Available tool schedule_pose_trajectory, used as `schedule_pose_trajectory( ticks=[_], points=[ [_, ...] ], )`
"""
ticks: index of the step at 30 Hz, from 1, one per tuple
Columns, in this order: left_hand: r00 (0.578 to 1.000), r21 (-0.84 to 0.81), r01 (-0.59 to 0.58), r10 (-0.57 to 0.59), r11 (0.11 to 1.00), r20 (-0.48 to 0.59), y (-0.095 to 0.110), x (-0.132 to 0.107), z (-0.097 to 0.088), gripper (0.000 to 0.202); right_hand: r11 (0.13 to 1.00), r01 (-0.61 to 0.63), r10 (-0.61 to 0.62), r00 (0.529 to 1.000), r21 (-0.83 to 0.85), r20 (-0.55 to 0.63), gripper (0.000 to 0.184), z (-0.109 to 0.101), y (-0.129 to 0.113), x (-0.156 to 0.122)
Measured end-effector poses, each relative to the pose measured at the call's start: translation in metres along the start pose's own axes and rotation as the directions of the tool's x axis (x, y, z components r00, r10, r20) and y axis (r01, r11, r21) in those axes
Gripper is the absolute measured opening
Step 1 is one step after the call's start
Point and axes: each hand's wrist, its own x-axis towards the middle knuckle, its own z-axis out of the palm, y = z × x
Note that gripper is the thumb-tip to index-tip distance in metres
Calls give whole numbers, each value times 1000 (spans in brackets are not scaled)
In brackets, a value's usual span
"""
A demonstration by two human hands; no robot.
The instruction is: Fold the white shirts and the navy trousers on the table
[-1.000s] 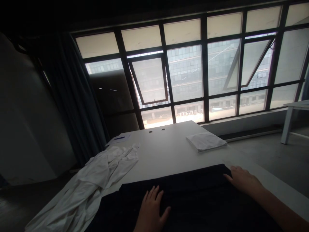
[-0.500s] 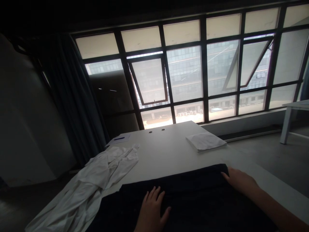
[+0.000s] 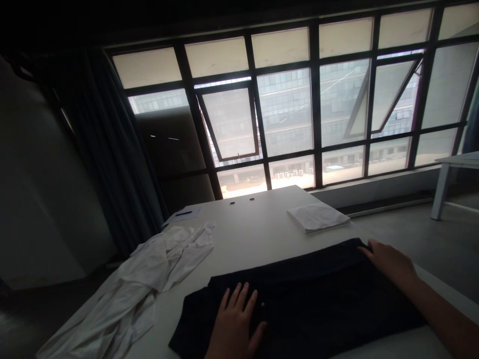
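Note:
A dark, nearly black garment (image 3: 318,294) lies spread across the near part of the white table (image 3: 247,234); its exact kind is hard to make out. One small pale spot, perhaps a button, shows near its middle. My left hand (image 3: 235,319) rests flat on the cloth with the fingers apart, pressing its left part. At the far right corner, my right hand (image 3: 391,264) pinches the garment's edge between thumb and fingers. The cloth's left end reaches toward a crumpled heap of white cloth (image 3: 160,269) without touching it.
Folded white fabric (image 3: 318,217) lies at the table's right edge. A blue pen (image 3: 184,213) is on paper (image 3: 192,215) at the far left corner. Beyond stand windows and a dark curtain (image 3: 116,149). Another white table (image 3: 445,184) is at far right.
My right hand has shifted right and slightly up, drawing the dark garment's corner with it. The garment's left edge has slid right, and its near edge now shows. My left hand stays nearly in place.

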Motion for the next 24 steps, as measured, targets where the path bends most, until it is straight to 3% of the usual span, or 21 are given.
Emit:
schedule_pose_trajectory(
  ticks=[2,4,6,8,10,11,12,14,16,18,20,24],
  points=[
    [1000,1,7,-7,1000,-14,-4,1,2,72,994,-93,88,993,-64,-72,51,-2,11,4],
    [999,10,31,-31,999,-12,-9,2,6,76,987,-117,100,985,-111,-142,53,-5,3,-1],
    [997,13,72,-72,997,30,-13,5,11,78,995,0,-15,989,-95,-149,54,-6,-26,-16],
    [990,7,106,-106,994,91,-14,7,15,81,971,237,-238,967,-19,-93,55,-5,-69,-41],
    [983,2,119,-118,993,137,-14,8,15,81,870,477,-481,877,128,-3,57,-5,-112,-72],
    [981,1,118,-116,993,153,-14,8,14,80,790,576,-599,799,208,62,61,-5,-130,-86],
    [980,2,112,-110,994,166,-16,7,12,79,730,627,-673,730,273,121,65,-6,-145,-100],
    [981,15,101,-102,995,166,-25,6,8,76,681,644,-727,653,349,214,70,-8,-162,-118],
    [984,57,120,-127,991,122,-45,4,5,72,679,629,-732,624,380,275,71,-12,-166,-124],
    [974,124,213,-220,969,52,-75,1,2,74,681,617,-730,617,395,294,71,-16,-163,-122],
    [929,169,363,-370,916,9,-108,-3,-2,81,684,608,-726,624,403,290,71,-20,-160,-119],
    [910,100,411,-415,906,20,-160,-11,-15,69,689,598,-720,631,411,289,71,-23,-160,-117]
  ],
)
